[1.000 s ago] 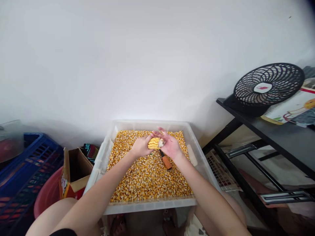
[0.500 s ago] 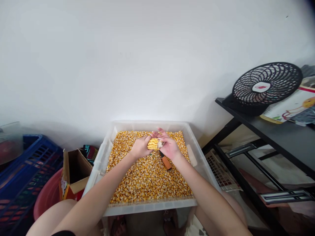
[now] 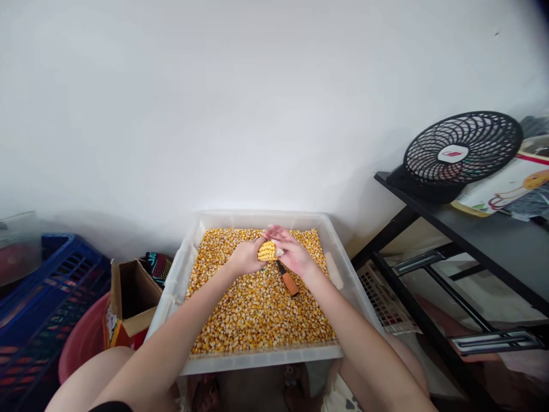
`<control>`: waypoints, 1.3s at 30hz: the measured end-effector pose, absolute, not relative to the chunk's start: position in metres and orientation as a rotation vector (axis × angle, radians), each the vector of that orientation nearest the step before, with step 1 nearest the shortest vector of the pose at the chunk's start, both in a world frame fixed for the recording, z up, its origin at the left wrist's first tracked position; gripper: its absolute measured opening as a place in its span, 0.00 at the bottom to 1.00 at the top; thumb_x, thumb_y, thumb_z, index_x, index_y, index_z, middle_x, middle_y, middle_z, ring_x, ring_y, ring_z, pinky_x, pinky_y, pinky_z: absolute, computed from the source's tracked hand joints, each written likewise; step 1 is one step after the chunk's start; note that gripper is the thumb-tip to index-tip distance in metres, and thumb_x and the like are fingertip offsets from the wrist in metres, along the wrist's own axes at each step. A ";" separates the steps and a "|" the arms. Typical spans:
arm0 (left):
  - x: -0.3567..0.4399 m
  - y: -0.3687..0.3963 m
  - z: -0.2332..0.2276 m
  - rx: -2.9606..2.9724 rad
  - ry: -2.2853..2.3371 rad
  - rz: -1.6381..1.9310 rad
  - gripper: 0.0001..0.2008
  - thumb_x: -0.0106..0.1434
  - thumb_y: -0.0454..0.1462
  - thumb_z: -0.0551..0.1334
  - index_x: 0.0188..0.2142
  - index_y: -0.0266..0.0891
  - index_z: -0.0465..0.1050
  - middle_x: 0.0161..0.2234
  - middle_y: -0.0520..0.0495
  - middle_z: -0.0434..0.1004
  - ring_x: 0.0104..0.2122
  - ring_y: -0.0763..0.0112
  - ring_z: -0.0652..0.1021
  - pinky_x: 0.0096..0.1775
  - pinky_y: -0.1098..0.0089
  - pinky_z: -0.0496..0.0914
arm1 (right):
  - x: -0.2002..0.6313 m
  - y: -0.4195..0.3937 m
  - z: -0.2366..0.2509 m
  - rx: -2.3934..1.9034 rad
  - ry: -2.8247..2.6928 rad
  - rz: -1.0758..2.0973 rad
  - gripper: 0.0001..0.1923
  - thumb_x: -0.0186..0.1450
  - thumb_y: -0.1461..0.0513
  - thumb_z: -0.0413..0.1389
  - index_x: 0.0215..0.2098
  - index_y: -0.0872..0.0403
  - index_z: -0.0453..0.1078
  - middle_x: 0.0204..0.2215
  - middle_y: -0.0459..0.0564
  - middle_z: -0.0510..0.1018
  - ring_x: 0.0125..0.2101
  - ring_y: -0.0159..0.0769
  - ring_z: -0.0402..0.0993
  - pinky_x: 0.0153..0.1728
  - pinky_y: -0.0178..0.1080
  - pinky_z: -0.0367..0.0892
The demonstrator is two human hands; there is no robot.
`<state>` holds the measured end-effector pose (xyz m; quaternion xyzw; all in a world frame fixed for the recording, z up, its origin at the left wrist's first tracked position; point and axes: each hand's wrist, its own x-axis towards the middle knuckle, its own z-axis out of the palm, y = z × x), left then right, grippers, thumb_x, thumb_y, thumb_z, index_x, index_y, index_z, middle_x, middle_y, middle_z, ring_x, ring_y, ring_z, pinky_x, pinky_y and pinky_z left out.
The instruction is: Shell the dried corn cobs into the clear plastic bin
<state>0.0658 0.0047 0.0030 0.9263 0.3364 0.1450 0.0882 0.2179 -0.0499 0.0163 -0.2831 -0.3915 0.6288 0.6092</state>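
An ear of corn (image 3: 266,251) with yellow kernels is held between my two hands above a bed of loose kernels (image 3: 257,320). My left hand (image 3: 246,256) wraps round its left end. At the pale, bare right end, my right hand (image 3: 295,252) grips the ear, its fingers curled over the far side and partly hidden. Just below the hands, a tool with an orange-brown handle (image 3: 290,283) and a dark shaft lies on the kernels; its far end is hidden. The kernels fill a translucent plastic bin (image 3: 261,364).
A black fan (image 3: 463,151) stands on a dark metal rack (image 3: 420,209) to the right. At the left are an open cardboard box (image 3: 136,323), a red basin (image 3: 79,346) and a blue crate (image 3: 38,292). A white wall (image 3: 257,114) rises behind the bin.
My right hand's fingers, spread and raised before, have closed in over the ear of corn. The ear has tilted slightly. My left hand stays almost in place.
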 end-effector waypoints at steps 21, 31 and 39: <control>0.066 0.007 0.004 2.795 0.977 0.365 0.29 0.51 0.42 0.58 0.54 0.38 0.58 0.35 0.43 0.77 0.34 0.59 0.77 0.35 0.67 0.69 | 0.214 -0.052 0.017 -0.799 -0.868 1.447 0.14 0.55 0.61 0.57 0.41 0.49 0.69 0.42 0.46 0.74 0.42 0.35 0.69 0.36 0.35 0.67; 0.066 0.004 0.008 2.833 1.000 0.362 0.27 0.52 0.41 0.57 0.52 0.40 0.58 0.38 0.44 0.76 0.36 0.60 0.77 0.36 0.66 0.68 | 0.215 -0.049 0.014 -0.681 -0.816 1.480 0.15 0.54 0.64 0.56 0.41 0.48 0.68 0.43 0.45 0.74 0.45 0.36 0.69 0.44 0.41 0.64; 0.065 0.005 0.004 2.877 0.974 0.429 0.26 0.53 0.41 0.56 0.52 0.38 0.59 0.41 0.41 0.73 0.38 0.60 0.75 0.37 0.66 0.69 | 0.213 -0.051 0.017 -0.701 -0.846 1.479 0.21 0.51 0.67 0.56 0.43 0.47 0.67 0.46 0.45 0.73 0.47 0.37 0.68 0.44 0.40 0.66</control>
